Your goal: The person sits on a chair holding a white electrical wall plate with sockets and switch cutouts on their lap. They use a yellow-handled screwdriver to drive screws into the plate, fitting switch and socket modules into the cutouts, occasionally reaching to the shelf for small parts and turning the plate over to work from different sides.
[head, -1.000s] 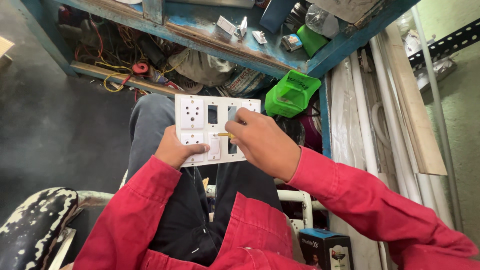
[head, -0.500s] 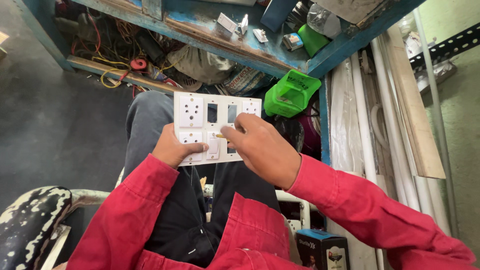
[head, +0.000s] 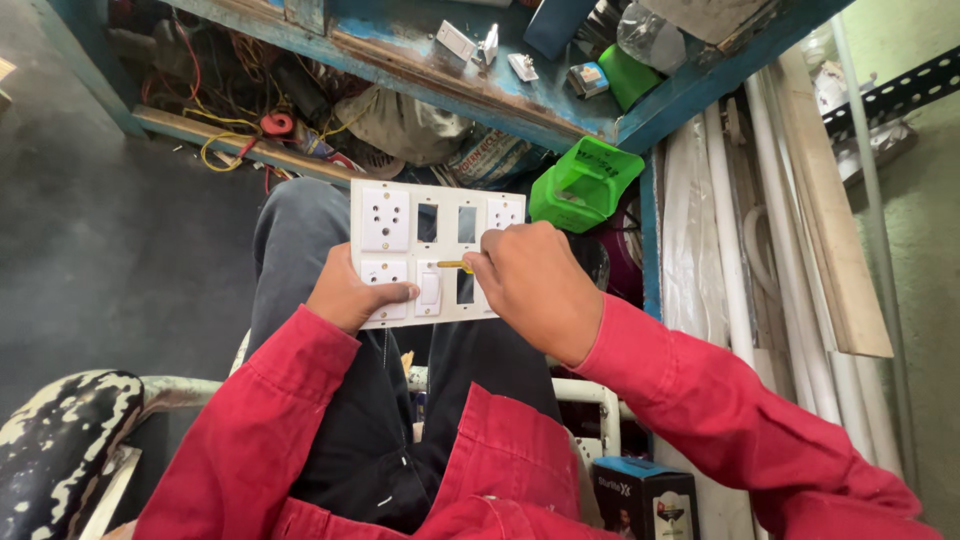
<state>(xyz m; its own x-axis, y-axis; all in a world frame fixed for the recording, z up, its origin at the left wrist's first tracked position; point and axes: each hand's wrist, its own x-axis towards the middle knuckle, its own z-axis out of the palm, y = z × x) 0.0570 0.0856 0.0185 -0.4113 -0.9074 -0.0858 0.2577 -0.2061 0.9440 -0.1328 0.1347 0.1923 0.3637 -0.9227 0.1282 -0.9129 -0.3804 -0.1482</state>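
1. Currently the white switch plate (head: 437, 250) rests on the person's lap, just near of the blue workbench (head: 640, 110), with its face turned up toward the camera.
2. At its near left corner the left hand (head: 350, 293) clamps the plate, thumb lying across the front beside the lower socket.
3. On the right, the right hand (head: 535, 290) closes its fingers around a small yellow-handled tool (head: 452, 265), most likely a screwdriver; its tip touches the plate between the two rows of modules.
4. Done, judging by the plate: two sockets sit in the left column, a rocker switch (head: 429, 288) sits in the lower row, and another white module fills the far right corner.
5. Left, by the same reading: three rectangular slots show dark and unfilled, two in the upper row and one in the lower row, so the assembly looks roughly half complete.
6. Whether the fitted modules are fastened from behind I cannot tell, since the back is hidden.
7. To the right of the plate a green plastic part (head: 585, 185) hangs off the bench edge, and tangled wires (head: 230, 140) lie on the lower shelf at far left.
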